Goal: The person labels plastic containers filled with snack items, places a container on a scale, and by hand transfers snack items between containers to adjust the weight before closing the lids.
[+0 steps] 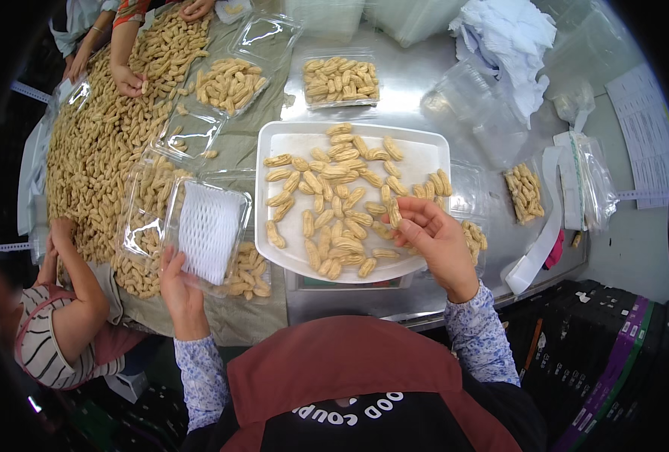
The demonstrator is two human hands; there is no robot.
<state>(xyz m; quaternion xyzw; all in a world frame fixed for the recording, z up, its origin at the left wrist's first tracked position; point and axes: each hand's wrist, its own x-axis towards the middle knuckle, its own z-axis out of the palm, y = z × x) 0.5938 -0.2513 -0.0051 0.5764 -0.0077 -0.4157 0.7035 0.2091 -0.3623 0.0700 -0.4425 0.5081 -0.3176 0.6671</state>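
My left hand [180,288] grips the lower edge of a clear plastic clamshell box [234,265], tilted above the cloth at the left. White foam netting [207,231] lines this box, and no peanuts show on it. Between the thumb and fingers of my right hand [427,234] is an unshelled peanut [394,213]. That hand is over the right front part of a white plastic tray [267,141], where many unshelled peanuts [340,169] are spread. Under the tray's front edge, part of a scale [348,282] shows.
A filled peanut box [341,82] stands behind the tray; another peanut-filled box [231,86] is at its left. A large peanut heap [100,158] covers the left side, with co-workers' hands [128,80] at it. White foam sheets [506,45] and bagged peanuts [523,193] lie right.
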